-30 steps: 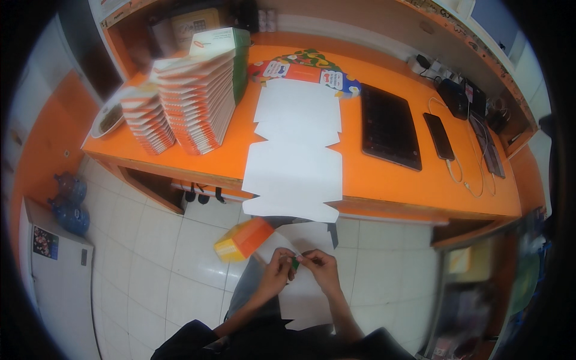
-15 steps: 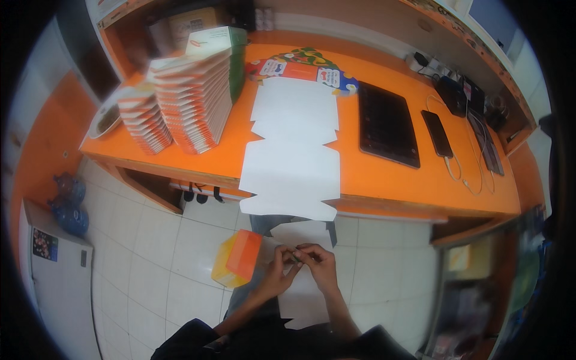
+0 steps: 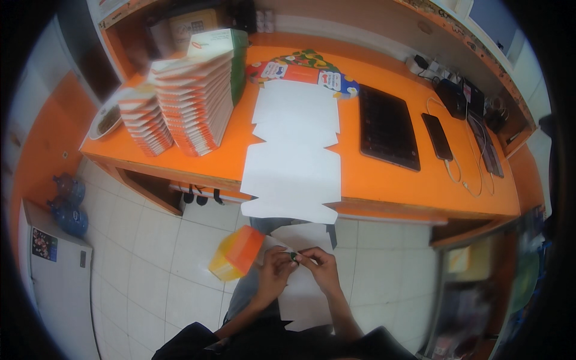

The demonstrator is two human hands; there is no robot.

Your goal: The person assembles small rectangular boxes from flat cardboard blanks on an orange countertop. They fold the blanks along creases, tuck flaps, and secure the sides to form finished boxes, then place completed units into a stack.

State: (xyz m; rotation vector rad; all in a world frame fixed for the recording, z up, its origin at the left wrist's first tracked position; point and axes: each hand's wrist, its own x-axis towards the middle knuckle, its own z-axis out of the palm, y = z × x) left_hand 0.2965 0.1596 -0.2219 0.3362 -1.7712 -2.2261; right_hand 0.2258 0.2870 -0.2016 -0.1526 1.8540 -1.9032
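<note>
A die-cut cardboard box blank (image 3: pixel 304 295) lies over my lap, white side up. Its orange and yellow printed panel (image 3: pixel 239 253) is folded up at the left. Above this sheet my left hand (image 3: pixel 275 273) and my right hand (image 3: pixel 320 268) meet with bent fingers. Pinched between their fingertips is a small dark green piece (image 3: pixel 293 256), too small to make out its kind. A white flap edge shows just above my left fingers; whether those fingers also grip it is hidden.
Flat white box blanks (image 3: pixel 292 174) lie on the orange desk (image 3: pixel 384 189) and overhang its front edge. Left of them stand tall stacks of folded cartons (image 3: pixel 195 108) and a bowl (image 3: pixel 108 120). A black tablet (image 3: pixel 389 127) and a cabled phone (image 3: pixel 437 135) lie to the right.
My fingertips have shifted slightly, and the dark green piece between them shows more plainly. The orange and yellow panel has tilted a little to the left.
</note>
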